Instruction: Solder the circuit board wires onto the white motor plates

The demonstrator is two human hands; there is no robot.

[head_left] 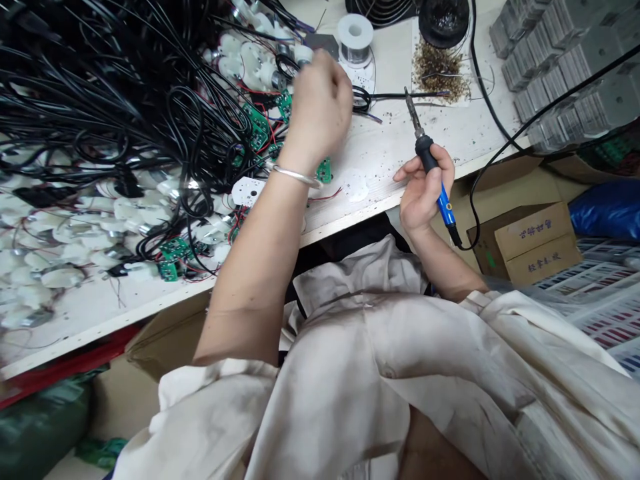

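The right hand (425, 193) is clenched around the black grip of a soldering iron (425, 152), with the blue handle running back past the palm and the metal tip pointing forward, just beside a black cable (400, 95). The left hand (320, 107), with a metal bangle (295, 175) at its wrist, is blurred. Its fingertips are at a small white plastic motor unit (303, 57), but this view cannot show whether they grasp it or only touch it.

The iron appears light and stiff. It should be held only by its grip, well back from the tip, and its cord (473, 227) trails off the bench edge. The motor unit appears light and its plastic brittle, so the housing is the sound place to take hold, not the thin wires. Nearby green circuit boards (257, 127) look stiff but fragile at their joints and are best taken by the edges.

All of these items lie on a white bench (380, 160), with more white units and boards heaped among black cables (100, 87) on the left. Farther forward stand a solder spool (355, 40) and a sheet of brown flakes (440, 73). Stacked clear plastic trays (565, 73) sit at the far right, and a cardboard box (530, 243) sits below the bench on the right.
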